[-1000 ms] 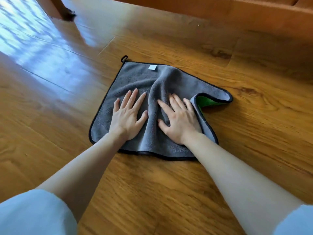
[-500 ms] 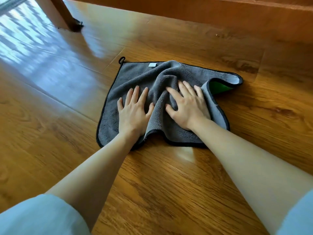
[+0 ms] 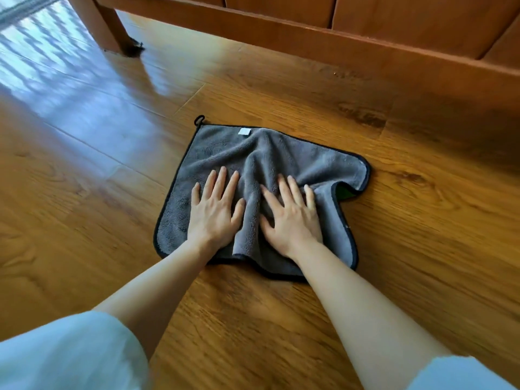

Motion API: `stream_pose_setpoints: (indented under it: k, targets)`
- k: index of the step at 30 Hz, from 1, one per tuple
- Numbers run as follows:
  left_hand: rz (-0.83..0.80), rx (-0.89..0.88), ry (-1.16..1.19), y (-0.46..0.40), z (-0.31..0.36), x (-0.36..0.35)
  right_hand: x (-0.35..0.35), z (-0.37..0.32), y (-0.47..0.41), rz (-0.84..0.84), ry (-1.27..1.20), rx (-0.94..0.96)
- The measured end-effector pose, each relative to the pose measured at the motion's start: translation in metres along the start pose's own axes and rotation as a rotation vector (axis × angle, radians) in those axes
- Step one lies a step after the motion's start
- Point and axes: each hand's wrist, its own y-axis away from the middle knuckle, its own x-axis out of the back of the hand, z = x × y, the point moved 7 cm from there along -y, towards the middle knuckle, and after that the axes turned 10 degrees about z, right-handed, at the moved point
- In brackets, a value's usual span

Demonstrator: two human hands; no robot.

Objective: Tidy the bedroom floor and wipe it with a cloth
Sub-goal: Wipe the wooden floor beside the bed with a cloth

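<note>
Shiny brown wooden floorboards (image 3: pixel 84 170) fill the room, and a brown wooden bed frame (image 3: pixel 309 32) runs along the far side with one leg at the top left. On the boards, near the frame but not touching it, lies a soft grey square cloth with a black edge (image 3: pixel 213 153). It has a small black loop at its far left corner and a white tag just beside that. The right corner is folded over, and a bit of green shows under it.

This looks like the wiping step. To do it well, both hands should press down evenly and push the cloth in long, straight lines. A bump of fabric stands up between the hands, so it would help to pull the cloth flat first. The folded corner should be smoothed out too, so more cloth rubs the floor.

The left hand (image 3: pixel 213 212) lies flat on the cloth with its fingers straight and spread. The right hand (image 3: pixel 289 218) lies flat beside it the same way. Neither hand grabs anything; both palms just press on the cloth.
</note>
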Motion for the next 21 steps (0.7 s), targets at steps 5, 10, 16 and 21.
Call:
stream_pose_setpoints:
  k: [5, 10, 16, 21]
  targets:
    - [-0.032, 0.025, -0.008, 0.062, 0.002, 0.010, 0.005, -0.014, 0.046, 0.003, -0.023, 0.022]
    - [-0.025, 0.065, 0.012, 0.132, 0.006, 0.021, 0.011, -0.034, 0.112, -0.032, -0.022, 0.033]
    - [0.023, 0.111, 0.007, 0.206, 0.010, 0.033, 0.017, -0.066, 0.177, -0.034, -0.036, 0.084]
    - [0.010, 0.158, 0.013, 0.250, 0.001, 0.042, 0.018, -0.088, 0.216, -0.055, -0.069, 0.102]
